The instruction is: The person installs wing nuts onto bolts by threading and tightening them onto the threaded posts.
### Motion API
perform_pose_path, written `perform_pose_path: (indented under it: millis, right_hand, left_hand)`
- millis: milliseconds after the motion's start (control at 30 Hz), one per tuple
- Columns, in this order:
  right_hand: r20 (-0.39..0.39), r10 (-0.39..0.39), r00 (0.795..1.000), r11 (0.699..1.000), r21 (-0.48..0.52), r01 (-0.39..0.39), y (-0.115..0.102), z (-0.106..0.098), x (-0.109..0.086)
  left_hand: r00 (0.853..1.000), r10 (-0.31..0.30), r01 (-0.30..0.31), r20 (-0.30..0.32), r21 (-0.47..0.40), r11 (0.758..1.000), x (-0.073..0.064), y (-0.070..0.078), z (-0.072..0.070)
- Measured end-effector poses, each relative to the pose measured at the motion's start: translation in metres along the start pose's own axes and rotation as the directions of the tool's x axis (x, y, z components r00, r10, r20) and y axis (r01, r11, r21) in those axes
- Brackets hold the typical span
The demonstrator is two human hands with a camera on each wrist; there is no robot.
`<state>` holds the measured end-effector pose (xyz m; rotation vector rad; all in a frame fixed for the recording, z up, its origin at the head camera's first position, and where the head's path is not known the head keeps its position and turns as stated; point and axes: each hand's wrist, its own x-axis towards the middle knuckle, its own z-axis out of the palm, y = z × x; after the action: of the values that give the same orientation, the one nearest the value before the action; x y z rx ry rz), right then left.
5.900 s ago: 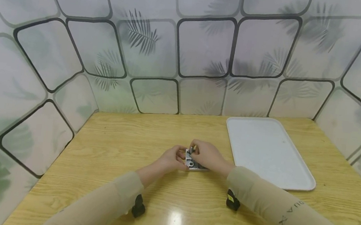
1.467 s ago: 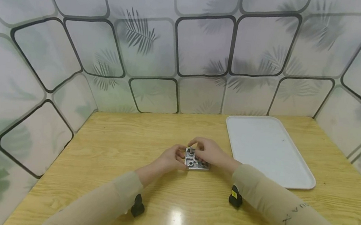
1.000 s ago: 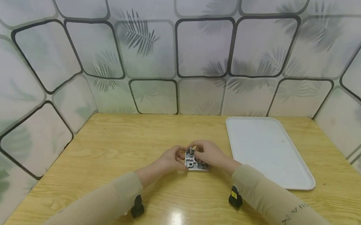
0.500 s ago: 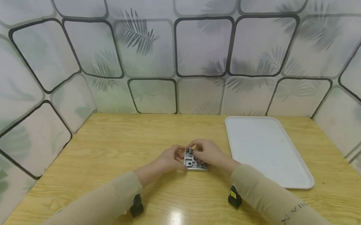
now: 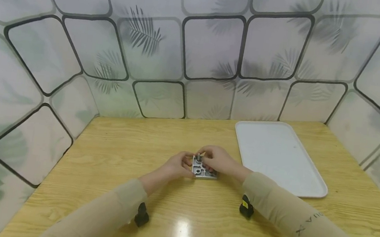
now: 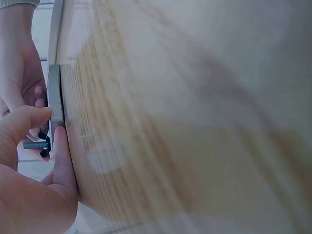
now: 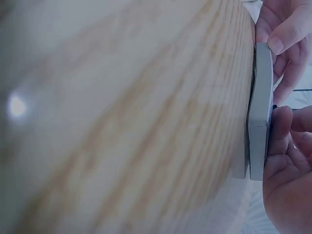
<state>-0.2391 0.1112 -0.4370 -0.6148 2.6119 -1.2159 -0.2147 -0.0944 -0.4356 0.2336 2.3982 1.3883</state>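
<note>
A small grey metal plate [image 5: 201, 172] with recesses and round holes lies on the wooden table. Near its far left corner a threaded stud [image 6: 34, 145] stands up, with a black wing nut [image 6: 45, 138] at its base. My left hand [image 5: 175, 165] grips the plate's left side, thumb on the near edge and fingers on the far one. My right hand [image 5: 220, 161] bends over the plate from the right, its curled fingers and thumb at the wing nut; their exact contact is partly hidden. Side on, the plate's edge [image 7: 261, 97] shows between both hands.
A white tray [image 5: 276, 154] lies on the table [image 5: 131, 143] behind and right of the plate. Patterned cloth walls [image 5: 206, 97] enclose the table's back and sides. Black wrist cameras [image 5: 246, 207] hang under both sleeves.
The right hand, which covered more of the plate at first, has shifted so that more of the plate and the stud show. Its fingers move slightly at the stud. The left hand stays put.
</note>
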Motion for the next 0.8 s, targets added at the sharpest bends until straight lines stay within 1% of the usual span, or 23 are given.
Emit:
perform_pose_path:
  millis: [233, 300, 433, 500, 600, 733, 800]
  right_hand:
    - [-0.036, 0.008, 0.999, 0.999, 0.050, -0.006, 0.000, -0.001, -0.002]
    - [-0.055, 0.008, 0.998, 0.998, 0.068, -0.004, 0.001, -0.001, -0.003]
    - [-0.098, 0.006, 0.995, 0.998, 0.068, 0.001, 0.002, -0.002, -0.004]
    - [-0.125, 0.000, 0.992, 0.999, 0.048, 0.006, 0.002, -0.003, -0.005]
    - [-0.161, -0.013, 0.987, 1.000, -0.007, 0.012, 0.002, -0.004, -0.008]
    - [-0.192, -0.013, 0.981, 0.996, -0.090, -0.004, 0.002, -0.005, -0.013]
    - [-0.198, -0.008, 0.980, 0.993, -0.114, -0.015, 0.001, -0.005, -0.017]
  left_hand:
    - [1.000, 0.007, -0.007, -0.006, -0.025, 1.000, 0.001, -0.002, 0.003]
    - [1.000, 0.008, -0.008, -0.007, -0.021, 1.000, 0.001, -0.002, 0.004]
    - [1.000, 0.011, -0.011, -0.013, -0.010, 1.000, 0.002, -0.001, 0.004]
    - [1.000, 0.012, -0.013, -0.013, -0.006, 1.000, 0.002, 0.000, 0.004]
    - [1.000, 0.005, -0.005, -0.008, -0.033, 0.999, 0.000, -0.001, 0.004]
    - [0.999, -0.041, 0.041, 0.006, -0.104, 0.994, -0.004, -0.002, 0.001]
    - [0.998, -0.063, 0.064, 0.012, -0.132, 0.989, -0.007, -0.002, -0.002]
